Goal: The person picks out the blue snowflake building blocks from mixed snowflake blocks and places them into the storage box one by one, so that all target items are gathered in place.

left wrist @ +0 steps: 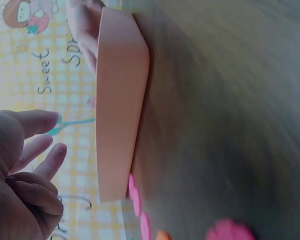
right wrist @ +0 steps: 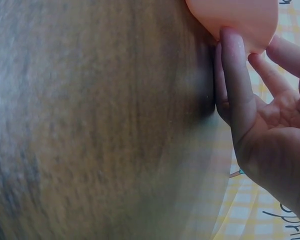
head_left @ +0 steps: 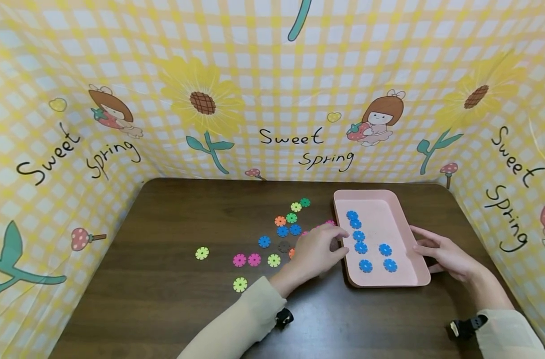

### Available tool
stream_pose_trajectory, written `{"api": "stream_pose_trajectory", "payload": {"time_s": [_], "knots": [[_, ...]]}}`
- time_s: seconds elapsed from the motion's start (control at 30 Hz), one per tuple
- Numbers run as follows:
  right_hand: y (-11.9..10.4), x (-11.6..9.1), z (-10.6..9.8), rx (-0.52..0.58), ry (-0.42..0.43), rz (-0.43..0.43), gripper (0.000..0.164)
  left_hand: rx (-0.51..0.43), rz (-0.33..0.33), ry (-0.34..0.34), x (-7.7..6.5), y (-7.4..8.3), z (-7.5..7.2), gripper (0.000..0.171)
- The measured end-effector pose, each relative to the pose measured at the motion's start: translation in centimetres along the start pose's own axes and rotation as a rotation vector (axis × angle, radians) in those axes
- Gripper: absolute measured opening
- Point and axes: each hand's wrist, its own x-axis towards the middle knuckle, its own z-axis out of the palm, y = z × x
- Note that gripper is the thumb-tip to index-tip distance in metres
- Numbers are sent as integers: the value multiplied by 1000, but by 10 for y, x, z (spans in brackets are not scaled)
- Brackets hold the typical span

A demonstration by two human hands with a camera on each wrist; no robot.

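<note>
A shallow pink tray (head_left: pixel 398 214) rests on the table with several blue notched plastic discs (head_left: pixel 359 247) lying inside. My left hand (head_left: pixel 315 252) hovers at the tray's left rim, thumb and forefinger apart over the edge. Nothing shows between those fingertips, and in the left wrist view that hand's (left wrist: pixel 27 165) other fingers bend loosely. At the tray's right side, my right hand (head_left: pixel 452 257) rests fairly straight fingers (right wrist: pixel 235 70) against the outer wall. Its thumb meets the rim.
Loose notched discs in several colours lie left of the tray, among them a blue disc (head_left: pixel 264 242), a pink disc (head_left: pixel 239 260) and a yellow disc (head_left: pixel 202 253). A yellow checked cloth (head_left: pixel 272 99) walls the dark wooden table (head_left: pixel 156 299) at the back and both sides.
</note>
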Motion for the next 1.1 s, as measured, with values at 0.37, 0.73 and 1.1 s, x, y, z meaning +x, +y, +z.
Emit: {"api": "stream_pose_trajectory", "payload": {"time_s": [0.37,0.73,1.1], "knots": [[-2,-3,0,-13,9,19,79,0,-104,64,-31,-49,-30,33],[0,-4,1,-6,10,9,79,109,-271,128,-59,-106,-58,34],[3,-1,0,-9,-4,-5,78,164,-405,66,-66,-130,-68,35]]}}
